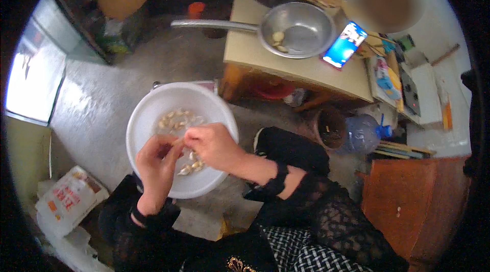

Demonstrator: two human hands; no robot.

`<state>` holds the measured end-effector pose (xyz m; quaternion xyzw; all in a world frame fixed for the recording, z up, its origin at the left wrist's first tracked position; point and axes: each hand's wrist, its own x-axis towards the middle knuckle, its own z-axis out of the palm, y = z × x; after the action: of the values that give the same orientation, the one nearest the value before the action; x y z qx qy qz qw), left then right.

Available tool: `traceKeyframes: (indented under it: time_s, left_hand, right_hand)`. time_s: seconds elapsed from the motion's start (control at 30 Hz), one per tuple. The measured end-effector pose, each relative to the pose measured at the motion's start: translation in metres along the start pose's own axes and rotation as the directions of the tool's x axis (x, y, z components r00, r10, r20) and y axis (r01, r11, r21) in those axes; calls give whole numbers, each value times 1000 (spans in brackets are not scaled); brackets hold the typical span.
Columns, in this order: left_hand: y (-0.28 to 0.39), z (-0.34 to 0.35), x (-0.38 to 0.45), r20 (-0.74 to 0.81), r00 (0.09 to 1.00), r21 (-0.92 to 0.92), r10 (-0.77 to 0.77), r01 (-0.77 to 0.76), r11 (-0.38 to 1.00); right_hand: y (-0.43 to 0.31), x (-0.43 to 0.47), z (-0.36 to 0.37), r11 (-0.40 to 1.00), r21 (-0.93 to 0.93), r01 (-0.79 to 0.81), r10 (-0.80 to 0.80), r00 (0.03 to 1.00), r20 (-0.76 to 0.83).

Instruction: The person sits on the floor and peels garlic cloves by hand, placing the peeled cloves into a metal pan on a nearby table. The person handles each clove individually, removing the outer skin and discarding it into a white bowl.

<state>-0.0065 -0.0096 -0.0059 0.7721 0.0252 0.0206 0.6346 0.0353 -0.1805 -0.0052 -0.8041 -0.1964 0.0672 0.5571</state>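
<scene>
A large white plastic basin (147, 113) stands low before me, with several garlic cloves (178, 119) scattered on its bottom. Over its middle my left hand (159, 161) and my right hand (214, 147) meet at the fingertips. Fingers of both hands pinch something small and pale, probably a garlic clove or its skin; blur and the fingers hide most of it. More cloves (193, 166) lie in the basin just below the hands. On the table, a stainless steel strainer or bowl with a long handle (306, 36) holds several pale peeled cloves (278, 36).
A lit phone (344, 45) lies beside the metal bowl on the cream table (264, 63). Right of my shoe stand a brown bin (330, 128) and a large clear water bottle (361, 134). A wooden cabinet (398, 199) is at right, a printed white bag (69, 199) at lower left.
</scene>
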Motion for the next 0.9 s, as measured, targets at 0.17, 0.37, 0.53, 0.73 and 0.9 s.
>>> traceKeyframes:
  time_s: [0.17, 0.37, 0.53, 0.73, 0.9]
  left_hand:
    - [-11, -13, 11, 48, 959, -352, -278, 276, 894]
    - [-9, -11, 10, 199, 927, -607, -319, 372, 703]
    - [-8, -10, 10, 216, 933, -615, -289, 360, 702]
    - [-10, -11, 8, 276, 926, -612, -257, 376, 696]
    - [-10, -10, 8, 344, 902, -594, -259, 423, 685]
  right_hand:
    - [-5, 0, -17, 987, 158, 20, -29, 998, 55]
    - [15, 2, -18, 816, -560, 146, -136, 989, 60]
    - [21, 4, -25, 794, -572, 205, -45, 959, 282]
    - [-4, 6, -15, 962, -181, 207, -196, 978, 76]
    - [-9, 6, -13, 932, -125, 341, -341, 940, 24]
